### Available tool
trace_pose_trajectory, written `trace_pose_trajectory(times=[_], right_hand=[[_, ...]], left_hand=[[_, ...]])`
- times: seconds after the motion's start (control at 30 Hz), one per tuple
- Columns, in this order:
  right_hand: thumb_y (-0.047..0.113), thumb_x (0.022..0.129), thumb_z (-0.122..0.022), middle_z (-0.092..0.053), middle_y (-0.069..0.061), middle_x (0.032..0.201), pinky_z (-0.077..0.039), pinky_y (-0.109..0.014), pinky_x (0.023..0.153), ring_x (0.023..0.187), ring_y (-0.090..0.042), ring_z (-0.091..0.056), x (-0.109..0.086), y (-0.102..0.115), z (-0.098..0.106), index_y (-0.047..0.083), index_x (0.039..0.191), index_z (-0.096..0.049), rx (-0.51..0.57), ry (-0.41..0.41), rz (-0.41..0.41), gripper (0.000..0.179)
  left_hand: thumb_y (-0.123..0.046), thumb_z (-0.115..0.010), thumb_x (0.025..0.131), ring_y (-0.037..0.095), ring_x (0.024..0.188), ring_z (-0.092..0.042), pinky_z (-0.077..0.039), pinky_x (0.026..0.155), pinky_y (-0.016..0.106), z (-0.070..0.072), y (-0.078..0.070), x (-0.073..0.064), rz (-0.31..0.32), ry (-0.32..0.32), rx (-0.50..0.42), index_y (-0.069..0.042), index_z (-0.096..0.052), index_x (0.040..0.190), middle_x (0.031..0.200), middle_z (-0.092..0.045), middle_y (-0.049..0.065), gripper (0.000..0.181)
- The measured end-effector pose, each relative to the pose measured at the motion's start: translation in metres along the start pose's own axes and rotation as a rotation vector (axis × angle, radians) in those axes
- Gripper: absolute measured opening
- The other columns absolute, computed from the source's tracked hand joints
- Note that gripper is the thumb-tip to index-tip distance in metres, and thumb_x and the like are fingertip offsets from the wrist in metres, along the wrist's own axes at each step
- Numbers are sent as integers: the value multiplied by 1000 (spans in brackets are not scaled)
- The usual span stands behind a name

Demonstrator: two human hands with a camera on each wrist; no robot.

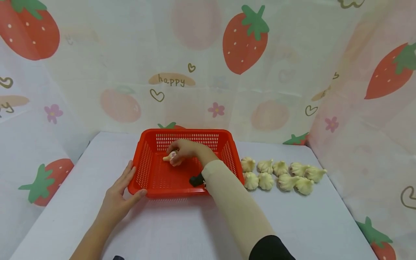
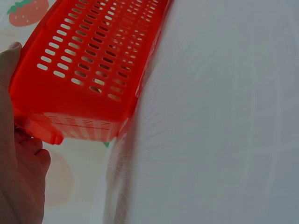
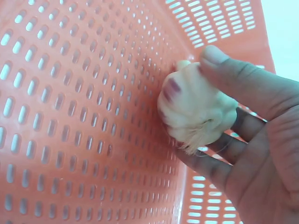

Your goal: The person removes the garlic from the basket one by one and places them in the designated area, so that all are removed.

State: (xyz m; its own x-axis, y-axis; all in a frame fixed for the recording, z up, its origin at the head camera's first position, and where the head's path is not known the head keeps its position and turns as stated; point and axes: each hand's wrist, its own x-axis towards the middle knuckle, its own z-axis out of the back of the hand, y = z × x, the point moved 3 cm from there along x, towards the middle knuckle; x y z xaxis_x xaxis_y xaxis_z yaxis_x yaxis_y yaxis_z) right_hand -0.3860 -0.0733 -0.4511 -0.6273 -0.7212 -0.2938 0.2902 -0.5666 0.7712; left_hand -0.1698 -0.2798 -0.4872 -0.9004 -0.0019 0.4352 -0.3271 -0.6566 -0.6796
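Note:
A red plastic basket [image 1: 156, 186] with slotted walls sits on the white-covered table. Inside it, my right hand [image 1: 186, 150] holds a garlic bulb [image 3: 196, 105] between thumb and fingers, close to the slotted floor. Purple marks and a tuft of roots show on the bulb in the right wrist view. My left hand [image 1: 117, 198] grips the basket's near left corner. Its thumb lies at the front rim, and in the left wrist view its fingers [image 2: 35, 154] curl by the rim's lip. Parts of the right fingers are hidden behind the bulb.
Several pale garlic bulbs [image 1: 266, 181] lie in two rows on the table [image 1: 325, 224], right of the basket. A strawberry-print cloth [image 1: 201, 97] hangs behind and at both sides. A dark object [image 1: 118, 258] shows at the bottom edge.

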Motion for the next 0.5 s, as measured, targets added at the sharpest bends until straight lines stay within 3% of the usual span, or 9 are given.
trace_pose_trajectory(times=[0.23, 0.37, 0.5], right_hand=[[16, 85, -84, -64, -2, 114, -56, -28, 86, 105, -22, -58, -4, 0, 2, 17, 130, -68, -102, 20, -34, 47], [15, 85, -84, -63, -1, 117, -56, -29, 86, 106, -23, -57, -4, -1, 3, 19, 134, -67, -91, 32, -36, 52], [15, 84, -84, -62, 0, 118, -55, -30, 85, 106, -23, -56, -1, -3, 6, 20, 132, -66, -59, -9, 3, 52]], left_hand=[[-28, -85, 86, 11, 154, -27, -24, 104, -1, 0, 1, 1, -7, -3, 5, -19, -36, 160, 168, -30, -1, 89], [-28, -84, 86, 10, 154, -27, -25, 104, -1, 0, 1, 0, -4, -3, 3, -19, -36, 160, 168, -30, 0, 89], [-28, -84, 86, 12, 154, -28, -25, 103, -1, 0, 0, 0, -2, -5, 2, -19, -36, 160, 168, -29, -2, 89]])
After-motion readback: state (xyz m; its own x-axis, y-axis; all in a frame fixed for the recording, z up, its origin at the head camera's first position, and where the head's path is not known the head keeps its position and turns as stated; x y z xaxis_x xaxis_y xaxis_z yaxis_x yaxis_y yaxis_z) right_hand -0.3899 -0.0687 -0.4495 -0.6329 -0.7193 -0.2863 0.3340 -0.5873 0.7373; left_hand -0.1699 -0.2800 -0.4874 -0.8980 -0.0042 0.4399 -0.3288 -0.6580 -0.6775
